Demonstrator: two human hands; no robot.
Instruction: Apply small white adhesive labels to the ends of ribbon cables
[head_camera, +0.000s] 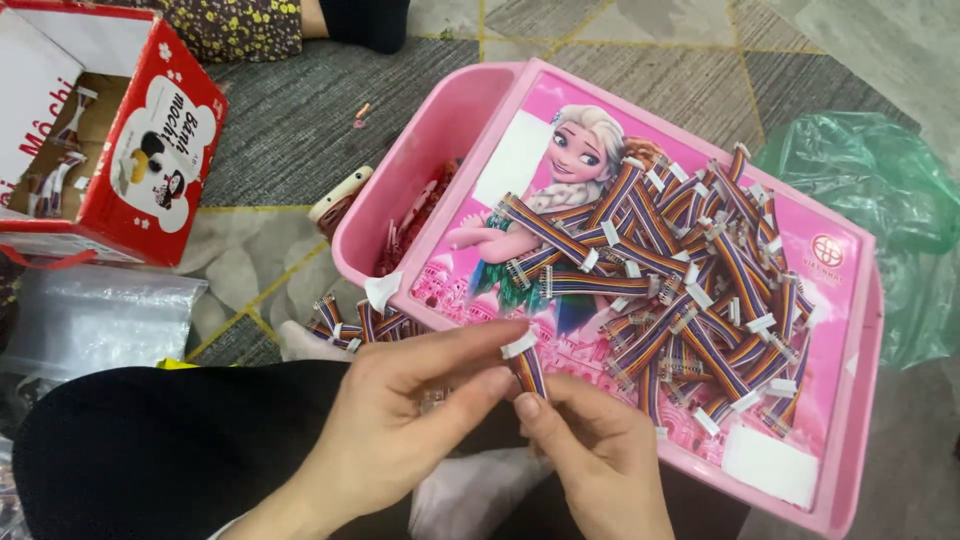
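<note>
Both hands meet just off the near edge of the pink tray table, and they share one piece — a short rainbow ribbon cable with a white connector at its top end. Left hand has thumb and forefinger pinched on that connector; right hand is closed on the lower end of the same cable, fingertips pressed together. So both are clamped on it, close enough to nearly touch.

Step in hand, as I read it — working on a single cable pulled from the stock, at its connector end. Whether the plug is being pressed on or checked, I cannot tell.

Across the tray's printed top, toward its right side and far corner, lies a big heap of matching ribbon cables; a smaller bunch sits on the floor off the tray's left edge. Red carton stands open at far left, green plastic bag at right.

Next move calls for a steady pinch and a place to set this one apart from the heap.
</note>
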